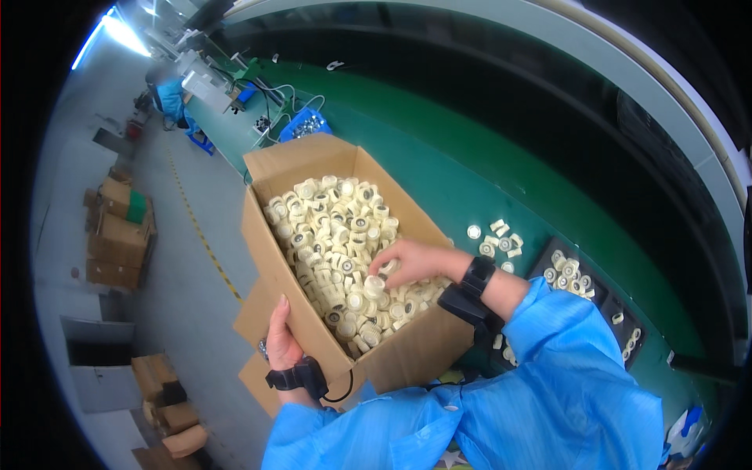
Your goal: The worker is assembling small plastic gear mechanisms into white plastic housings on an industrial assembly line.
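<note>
The right grip [411, 262] reaches down into an open cardboard box [415, 350], thumb and forefinger together on a cream part [375, 287] at the top of the heap. Around and beneath it, many similar ridged cream parts [321, 227] fill the box, some showing dark or metallic centres. The left grip [283, 342], below and left of the right one, lies against the outside of the box's left wall, its thumb pointing up along the cardboard; whether its fingers clamp anything cannot be told. A black wrist device [468, 300] sits just behind the right grip, and another dark strap [298, 378] is just below the left. To the right of the right grip, a small loose group of cream parts [501, 239] lies on the green worktop [439, 188], with black trays [619, 305] farther right carrying more. Well beyond the right grip, past the box's far end, is a blue bin [305, 124] of shiny pieces. Well left of both grips, brown cartons [121, 235] are stacked on the grey floor [176, 290].
</note>
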`<state>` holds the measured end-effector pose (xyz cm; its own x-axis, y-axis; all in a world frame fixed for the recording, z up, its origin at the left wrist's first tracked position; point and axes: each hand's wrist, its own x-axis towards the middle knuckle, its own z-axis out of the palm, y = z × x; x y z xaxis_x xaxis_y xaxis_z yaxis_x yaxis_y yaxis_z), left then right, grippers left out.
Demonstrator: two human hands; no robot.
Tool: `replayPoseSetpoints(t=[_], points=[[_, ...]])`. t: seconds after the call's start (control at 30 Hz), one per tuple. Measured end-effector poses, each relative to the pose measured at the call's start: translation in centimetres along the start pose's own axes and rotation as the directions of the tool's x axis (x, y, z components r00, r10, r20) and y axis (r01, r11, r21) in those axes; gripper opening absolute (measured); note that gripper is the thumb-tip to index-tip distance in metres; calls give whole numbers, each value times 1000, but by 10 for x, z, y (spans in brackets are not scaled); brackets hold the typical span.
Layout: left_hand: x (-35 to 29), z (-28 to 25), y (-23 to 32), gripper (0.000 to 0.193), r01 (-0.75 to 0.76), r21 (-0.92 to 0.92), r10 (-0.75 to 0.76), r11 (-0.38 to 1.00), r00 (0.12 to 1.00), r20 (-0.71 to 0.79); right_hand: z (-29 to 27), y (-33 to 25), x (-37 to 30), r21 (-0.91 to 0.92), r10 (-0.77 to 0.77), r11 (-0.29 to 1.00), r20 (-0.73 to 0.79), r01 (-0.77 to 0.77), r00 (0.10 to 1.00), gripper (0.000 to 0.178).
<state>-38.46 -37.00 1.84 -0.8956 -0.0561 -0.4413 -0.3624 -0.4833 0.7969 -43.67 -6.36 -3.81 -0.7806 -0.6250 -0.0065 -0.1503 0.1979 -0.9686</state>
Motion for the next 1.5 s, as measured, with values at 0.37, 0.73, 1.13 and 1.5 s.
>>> replayPoseSetpoints(t=[0.37,0.73,1.13,1.5], points=[[-2,-12,3,43,21,-22,-21,1000,1000,-17,-109,31,-33,425,228,905,-531,24,816,25],[7,-25,-2,42,56,-106,-56,993,998,-2,-66,96,-38,-642,-99,650,-603,-407,792,40],[8,-24,-1,37,94,-134,-84,986,993,81,-67,85,-100,-585,-113,744,-586,-323,802,32],[5,-20,-3,39,46,-154,-47,987,999,-8,-33,-7,-42,-231,-61,970,-541,-79,839,41]])
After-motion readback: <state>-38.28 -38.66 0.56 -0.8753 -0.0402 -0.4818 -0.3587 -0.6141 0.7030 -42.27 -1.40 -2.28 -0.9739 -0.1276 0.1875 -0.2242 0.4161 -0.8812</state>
